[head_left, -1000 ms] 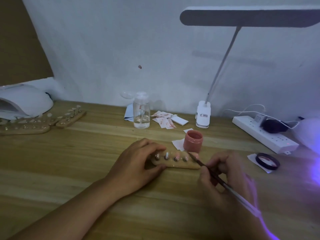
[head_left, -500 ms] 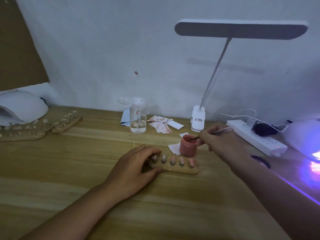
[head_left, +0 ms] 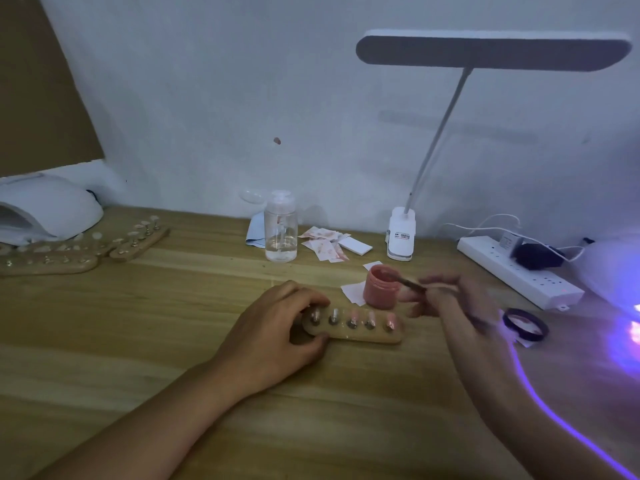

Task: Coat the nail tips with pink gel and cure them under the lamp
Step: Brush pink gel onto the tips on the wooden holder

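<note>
Left hand (head_left: 273, 337) grips the end of a smooth, rounded wooden holder (head_left: 363, 336) on the grained tabletop (head_left: 173, 306). It carries five upright nail tips (head_left: 353, 318), three of them pink. Right hand (head_left: 450, 303), blurred, pinches a thin brush (head_left: 412, 284) at the round pink gel jar (head_left: 379, 287) just behind. Farther back stands one clear bottle (head_left: 280, 230); far right, a white curing lamp (head_left: 609, 271) glows violet.

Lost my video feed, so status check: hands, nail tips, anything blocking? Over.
Left hand grips holder at its left end. Right hand pinches brush, tip at pink gel jar. Three nail tips pink, two bare. Nothing between jar and holder.
</note>
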A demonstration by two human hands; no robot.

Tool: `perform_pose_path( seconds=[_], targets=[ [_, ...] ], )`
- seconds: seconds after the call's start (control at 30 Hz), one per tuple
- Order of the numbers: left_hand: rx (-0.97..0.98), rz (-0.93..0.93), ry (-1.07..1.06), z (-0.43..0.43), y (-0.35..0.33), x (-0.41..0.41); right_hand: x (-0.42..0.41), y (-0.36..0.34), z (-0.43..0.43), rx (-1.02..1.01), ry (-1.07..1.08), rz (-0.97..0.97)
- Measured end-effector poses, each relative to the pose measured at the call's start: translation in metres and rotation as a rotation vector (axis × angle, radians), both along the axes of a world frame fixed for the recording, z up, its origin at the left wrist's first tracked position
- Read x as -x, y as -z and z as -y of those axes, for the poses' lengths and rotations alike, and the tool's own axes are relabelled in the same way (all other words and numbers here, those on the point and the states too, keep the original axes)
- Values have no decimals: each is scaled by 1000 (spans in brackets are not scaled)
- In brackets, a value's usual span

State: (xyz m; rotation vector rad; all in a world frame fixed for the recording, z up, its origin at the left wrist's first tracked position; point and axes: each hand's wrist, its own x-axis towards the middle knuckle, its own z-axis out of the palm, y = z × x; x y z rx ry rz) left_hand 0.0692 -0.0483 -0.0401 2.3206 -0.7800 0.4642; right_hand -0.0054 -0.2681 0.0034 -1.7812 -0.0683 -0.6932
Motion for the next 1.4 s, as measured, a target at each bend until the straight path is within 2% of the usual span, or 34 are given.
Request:
perform_pose_path(
  seconds=[0.07,0.2,0.27,0.37,0.7,1.0,1.4],
  targets=[
    [-1,15,9,0,-1,2,14,14,-7,65,-77,16],
    [-17,67,15,0,-3,6,21,26,-11,268,68,114],
    [-28,89,14,0,-4,7,23,23,-11,407,75,172],
    [-28,113,14,0,-4,8,23,23,-10,494,69,200],
    [-29,158,27,1,-6,10,23,23,-13,559,79,185],
    [-38,167,22,1,-6,11,26,24,-11,523,72,104],
    [-54,150,15,0,-6,10,25,26,-10,518,75,110]
  ],
)
